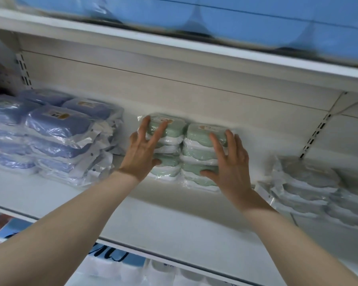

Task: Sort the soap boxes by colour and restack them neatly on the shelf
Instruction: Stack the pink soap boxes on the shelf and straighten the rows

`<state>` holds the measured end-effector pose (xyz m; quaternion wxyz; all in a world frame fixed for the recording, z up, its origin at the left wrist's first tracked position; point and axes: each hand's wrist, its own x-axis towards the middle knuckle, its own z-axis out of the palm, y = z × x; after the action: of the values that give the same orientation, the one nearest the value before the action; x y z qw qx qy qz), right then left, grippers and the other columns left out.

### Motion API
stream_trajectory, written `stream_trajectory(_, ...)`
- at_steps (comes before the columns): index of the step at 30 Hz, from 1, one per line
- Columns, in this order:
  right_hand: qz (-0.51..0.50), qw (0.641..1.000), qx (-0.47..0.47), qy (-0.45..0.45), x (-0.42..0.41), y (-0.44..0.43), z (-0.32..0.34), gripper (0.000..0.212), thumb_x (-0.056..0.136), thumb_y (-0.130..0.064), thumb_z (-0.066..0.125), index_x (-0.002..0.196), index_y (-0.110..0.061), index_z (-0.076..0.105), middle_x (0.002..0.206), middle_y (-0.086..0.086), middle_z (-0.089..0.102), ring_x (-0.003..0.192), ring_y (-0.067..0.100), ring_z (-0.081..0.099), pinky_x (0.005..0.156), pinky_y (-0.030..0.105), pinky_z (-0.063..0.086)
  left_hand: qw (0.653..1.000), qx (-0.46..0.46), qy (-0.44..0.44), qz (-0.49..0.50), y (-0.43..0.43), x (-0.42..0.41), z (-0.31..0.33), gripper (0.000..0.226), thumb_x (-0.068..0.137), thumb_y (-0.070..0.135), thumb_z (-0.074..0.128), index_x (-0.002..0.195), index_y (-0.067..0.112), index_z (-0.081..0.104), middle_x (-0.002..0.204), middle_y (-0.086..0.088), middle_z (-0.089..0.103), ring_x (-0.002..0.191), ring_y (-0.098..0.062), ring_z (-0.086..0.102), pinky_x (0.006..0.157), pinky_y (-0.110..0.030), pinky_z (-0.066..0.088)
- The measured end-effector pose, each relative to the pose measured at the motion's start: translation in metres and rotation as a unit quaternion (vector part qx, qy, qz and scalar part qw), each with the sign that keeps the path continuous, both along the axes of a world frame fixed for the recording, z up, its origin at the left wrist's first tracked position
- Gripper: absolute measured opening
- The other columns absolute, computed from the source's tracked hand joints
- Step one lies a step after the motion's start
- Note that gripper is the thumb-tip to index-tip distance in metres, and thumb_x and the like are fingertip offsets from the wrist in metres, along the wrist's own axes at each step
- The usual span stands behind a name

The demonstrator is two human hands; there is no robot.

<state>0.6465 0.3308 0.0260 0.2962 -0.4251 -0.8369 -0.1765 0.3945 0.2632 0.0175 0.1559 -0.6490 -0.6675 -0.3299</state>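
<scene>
Stacks of blue soap boxes [58, 124] crowd the left end of the shelf [174, 219]. They are loosely piled in crinkled clear wrap, and their wrapping juts toward the middle. Grey soap boxes [310, 182] sit in blurred piles toward the right end. Between them, against the back wall [174, 93], two stacks of green soap boxes stand side by side and touching: the left green stack [172, 131] and the right green stack [201, 137]. Each is at least three boxes high; the wrap hides an exact count. The boxes lie flat, labels up, with their long sides parallel to the shelf's front edge.

One hand rests on each stack. The left hand [141, 149] lays spread, straight fingers over its top box, thumb against a lower one. The right hand [229, 159] does likewise, fingers flat on top and thumb pressing low on the front. An upper shelf [132, 36] of blue goods overhangs everything.
</scene>
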Motion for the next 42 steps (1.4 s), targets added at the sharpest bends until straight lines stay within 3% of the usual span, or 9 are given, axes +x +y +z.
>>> stream_trajectory(5, -0.045, 0.997, 0.025, -0.065, 0.001, -0.005, 0.006, 0.121, 0.059, -0.062, 0.080, 0.155, -0.026, 0.017, 0.148, 0.011, 0.032, 0.142, 0.042, 0.023, 0.094, 0.062, 0.043, 1.000, 0.020, 0.015, -0.004, 0.001, 0.015, -0.002, 0.124, 0.062, 0.006, 0.087, 0.151, 0.042, 0.009, 0.160, -0.008, 0.005, 0.116, -0.039, 0.042, 0.086, -0.047, 0.051)
stream_trajectory(13, -0.056, 0.997, 0.011, -0.058, 0.007, -0.007, 0.004, 0.123, 0.060, -0.063, 0.079, 0.156, -0.030, 0.009, 0.158, 0.012, 0.016, 0.145, 0.045, 0.010, 0.092, 0.070, 0.040, 0.999, 0.020, -0.037, 0.023, 0.004, 0.011, -0.007, 0.139, 0.053, 0.025, 0.094, 0.152, 0.033, -0.002, 0.158, -0.022, -0.009, 0.134, -0.052, 0.029, 0.102, -0.058, 0.041)
stream_trajectory(18, -0.059, 0.998, 0.001, -0.028, 0.010, -0.007, -0.003, 0.129, 0.057, -0.057, 0.085, 0.156, -0.025, 0.008, 0.150, 0.019, 0.021, 0.137, 0.049, 0.025, 0.094, 0.057, 0.050, 0.997, -0.011, -0.071, 0.006, 0.000, 0.015, -0.002, 0.135, 0.058, 0.016, 0.092, 0.153, 0.035, -0.003, 0.157, -0.022, -0.014, 0.096, -0.049, 0.062, 0.086, -0.050, 0.051)
stream_trajectory(24, -0.059, 0.998, 0.001, 0.001, 0.013, -0.005, -0.004, 0.119, 0.056, -0.050, 0.088, 0.153, -0.029, 0.022, 0.146, 0.013, 0.025, 0.134, 0.045, 0.029, 0.084, 0.056, 0.053, 0.999, -0.018, -0.034, 0.006, 0.000, 0.020, 0.003, 0.125, 0.063, 0.010, 0.088, 0.150, 0.042, 0.004, 0.157, -0.018, 0.004, 0.099, -0.045, 0.059, 0.086, -0.049, 0.050)
stream_trajectory(28, -0.095, 0.994, 0.024, -0.058, 0.014, -0.009, 0.004, 0.119, 0.058, -0.056, 0.084, 0.154, -0.031, 0.019, 0.148, 0.011, 0.031, 0.143, 0.044, 0.019, 0.103, 0.067, 0.030, 0.997, -0.052, 0.009, 0.064, -0.001, 0.016, 0.002, 0.125, 0.066, 0.032, 0.087, 0.148, 0.049, -0.006, 0.160, -0.012, -0.003, 0.136, -0.053, 0.023, 0.101, -0.067, 0.036)
stream_trajectory(30, -0.099, 0.991, 0.045, -0.078, 0.018, -0.011, 0.008, 0.118, 0.059, -0.058, 0.082, 0.154, -0.029, 0.019, 0.152, 0.012, 0.030, 0.146, 0.044, 0.011, 0.109, 0.068, 0.017, 0.990, -0.066, 0.041, 0.121, -0.006, 0.019, 0.008, 0.118, 0.069, 0.045, 0.081, 0.149, 0.048, -0.006, 0.161, -0.007, -0.011, 0.140, -0.055, 0.001, 0.102, -0.075, 0.023)
stream_trajectory(33, -0.085, 0.991, 0.062, -0.085, 0.024, -0.015, 0.009, 0.116, 0.061, -0.054, 0.083, 0.155, -0.025, 0.020, 0.156, 0.013, 0.026, 0.146, 0.044, 0.010, 0.112, 0.066, 0.014, 0.979, -0.027, 0.133, 0.155, -0.015, 0.023, 0.016, 0.119, 0.065, 0.054, 0.079, 0.152, 0.041, -0.002, 0.161, -0.010, -0.007, 0.142, -0.052, -0.006, 0.106, -0.073, 0.008)
stream_trajectory(38, -0.067, 0.991, 0.052, -0.108, 0.025, -0.014, 0.005, 0.118, 0.063, -0.048, 0.085, 0.155, -0.021, 0.017, 0.159, 0.005, 0.024, 0.144, 0.040, 0.023, 0.115, 0.060, 0.017, 0.980, -0.004, 0.190, 0.062, -0.008, 0.029, 0.008, 0.125, 0.060, 0.029, 0.090, 0.154, 0.027, 0.008, 0.158, -0.011, 0.021, 0.145, -0.042, 0.014, 0.116, -0.052, 0.021)
stream_trajectory(42, -0.066, 0.990, 0.044, -0.116, 0.024, -0.011, 0.007, 0.116, 0.064, -0.044, 0.085, 0.156, -0.021, 0.016, 0.159, 0.002, 0.026, 0.141, 0.039, 0.029, 0.116, 0.058, 0.017, 0.982, -0.006, 0.180, 0.062, -0.005, 0.032, 0.009, 0.118, 0.059, 0.018, 0.090, 0.151, 0.023, 0.017, 0.153, -0.012, 0.033, 0.140, -0.044, 0.027, 0.111, -0.050, 0.034)
